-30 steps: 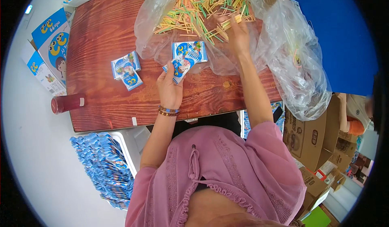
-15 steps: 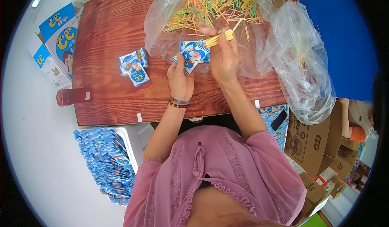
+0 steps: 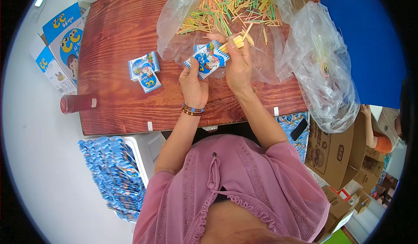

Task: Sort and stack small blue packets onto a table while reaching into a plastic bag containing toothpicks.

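Between the thumb and fingers of my left hand (image 3: pixel 194 87) is a small blue-and-white snack packet (image 3: pixel 206 64), tilted up to the right. My right hand (image 3: pixel 239 69) is closed on a bundle of thin yellow sticks (image 3: pixel 237 42). The bundle's left ends meet the packet's upper right edge; whether they are inside it I cannot tell. Part of another packet shows behind the held one. Just beyond my hands, a heap of yellow, green and pink sticks (image 3: pixel 230 6) lies on a clear plastic bag (image 3: pixel 172 22).
Several similar packets (image 3: pixel 146 72) lie on the red-brown wooden table (image 3: pixel 113 30) at left. A reddish cylinder (image 3: pixel 78 103) is by its left edge. Below stands a white bin (image 3: pixel 138 157) beside massed blue packets (image 3: pixel 111 174). Crumpled plastic (image 3: pixel 326 69), cartons (image 3: pixel 326 152) and another person's arm (image 3: pixel 369 128) are at right.
My right hand has shifted slightly left and down, bringing the stick bundle against the packet. The packet in my left hand has turned and risen at its right end.
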Motion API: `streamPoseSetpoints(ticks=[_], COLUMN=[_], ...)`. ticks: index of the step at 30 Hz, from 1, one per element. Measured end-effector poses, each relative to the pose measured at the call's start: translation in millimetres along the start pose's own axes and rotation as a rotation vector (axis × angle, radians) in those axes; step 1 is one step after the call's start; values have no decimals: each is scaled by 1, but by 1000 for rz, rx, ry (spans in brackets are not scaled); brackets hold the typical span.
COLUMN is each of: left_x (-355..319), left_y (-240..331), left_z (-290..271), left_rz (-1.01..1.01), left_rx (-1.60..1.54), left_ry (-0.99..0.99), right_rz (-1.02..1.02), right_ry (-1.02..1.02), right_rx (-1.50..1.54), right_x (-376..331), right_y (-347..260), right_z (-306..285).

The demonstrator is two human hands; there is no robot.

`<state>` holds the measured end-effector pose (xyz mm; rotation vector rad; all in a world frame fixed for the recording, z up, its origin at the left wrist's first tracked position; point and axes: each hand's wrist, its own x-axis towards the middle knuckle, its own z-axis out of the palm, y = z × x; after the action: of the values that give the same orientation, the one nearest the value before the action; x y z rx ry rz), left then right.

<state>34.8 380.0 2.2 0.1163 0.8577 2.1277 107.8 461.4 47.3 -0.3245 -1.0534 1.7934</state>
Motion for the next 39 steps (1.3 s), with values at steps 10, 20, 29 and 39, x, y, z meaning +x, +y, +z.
streamPoseSetpoints(ticks=[10,20,29,39], left_x=[4,12,10,10], left_y=[-7,-15,-13,-10], left_z=[7,-4,-1,-12], left_rz=[-47,-99,-95,-80], left_rx=[-56,-100,-99,-149], left_ry=[-3,5,-22,-53], right_rz=[4,4,-22,37], right_ry=[-29,-4,-125,14], right_rx=[122,166,-28,-430], right_x=[3,31,26,38], right_y=[7,3,-3,-11], right_z=[-6,-34,-23,-36])
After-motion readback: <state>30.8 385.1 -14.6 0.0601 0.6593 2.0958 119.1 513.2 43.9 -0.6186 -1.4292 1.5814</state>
